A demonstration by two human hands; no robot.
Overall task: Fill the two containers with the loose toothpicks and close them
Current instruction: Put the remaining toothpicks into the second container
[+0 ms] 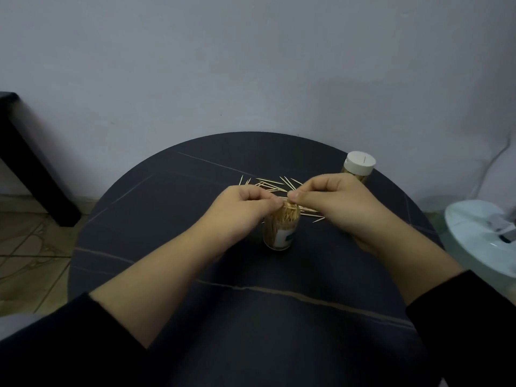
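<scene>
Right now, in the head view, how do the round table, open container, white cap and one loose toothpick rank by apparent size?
1. round table
2. open container
3. white cap, farther back, so this rank is unsure
4. loose toothpick

A round, dark counter [173, 219], crossed by thin pale lines, stands close against a plain, pale grey wall [251, 65]. At far left, a black piece of furniture [30, 169] shows one corner of its top and a thick leg reaching down to a beige tiled floor [33, 252] marked with a curling pattern. At right, a white, rounded plastic object [480, 238] with a dark recess in its upper face sits low beside the counter's edge; what it is cannot be told. A pale cable [491, 160] runs along the wall above it. A grey patch [16, 325] at the lower left edge is too blurred to identify.
</scene>
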